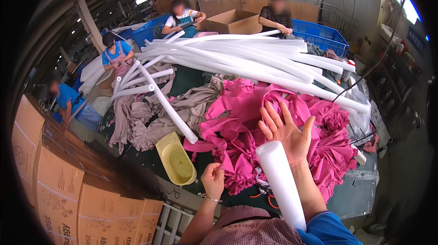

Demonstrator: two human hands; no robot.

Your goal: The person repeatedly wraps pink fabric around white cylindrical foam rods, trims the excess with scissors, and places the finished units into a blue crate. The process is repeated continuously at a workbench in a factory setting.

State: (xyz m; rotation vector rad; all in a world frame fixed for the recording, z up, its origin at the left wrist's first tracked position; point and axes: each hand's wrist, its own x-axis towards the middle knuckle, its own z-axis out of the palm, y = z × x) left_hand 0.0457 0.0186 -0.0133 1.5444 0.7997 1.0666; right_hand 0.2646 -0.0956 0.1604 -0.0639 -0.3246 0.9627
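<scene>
Leaning against the wearer's blue right sleeve [329, 227], beside the checked apron [242, 233], a white foam rod [284, 188] slants up in front of the right forearm. Beyond its upper end, the right hand [292, 131] is wide open, palm up, fingers spread and gripping nothing. The left hand [213, 181] is curled, thumb and fingertips pinching an edge of the bright pink fabric [242, 153], which lies heaped across the dark green table [356, 194]. Red-handled scissors [269, 200] lie by the near edge of the heap, partly hidden. Left of the left hand sits a pale yellow plastic tub [180, 160]; stacked cardboard cartons [98, 213] stand further left. Past the tub spreads crumpled beige-grey fabric [182, 108], and behind it a pile of long white foam rods [237, 55] crosses the table. At the far side, a co-worker in a dark striped top [276, 16] grasps one rod's end, between an open cardboard box [232, 22] and a blue plastic crate [321, 36].
</scene>
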